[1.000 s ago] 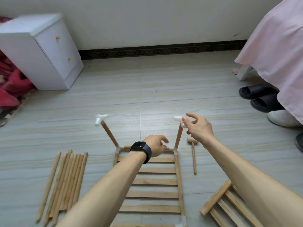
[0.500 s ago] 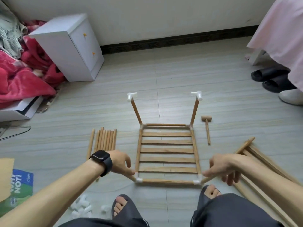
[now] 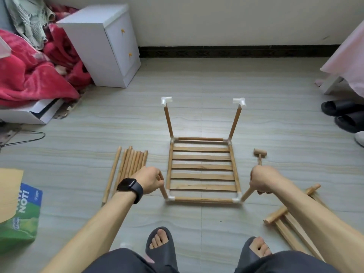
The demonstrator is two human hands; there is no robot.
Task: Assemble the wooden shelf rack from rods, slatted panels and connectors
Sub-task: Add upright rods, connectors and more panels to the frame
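At panel [image 3: 202, 176] corners, left hand [image 3: 149, 180] and right hand [image 3: 264, 180] around rods [image 3: 246, 194]

Slatted panel [image 3: 201, 166] lies flat — rods [image 3: 168, 121] rise from its corners.

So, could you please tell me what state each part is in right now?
Slatted panel: lying flat, connectors at four corners.
Far rods: standing in corners, capped with connectors.
Near rods: socketed, left hand gripping one, right hand the other.
Loose rods: lying bundled, unused.
Mallet: lying, not held.
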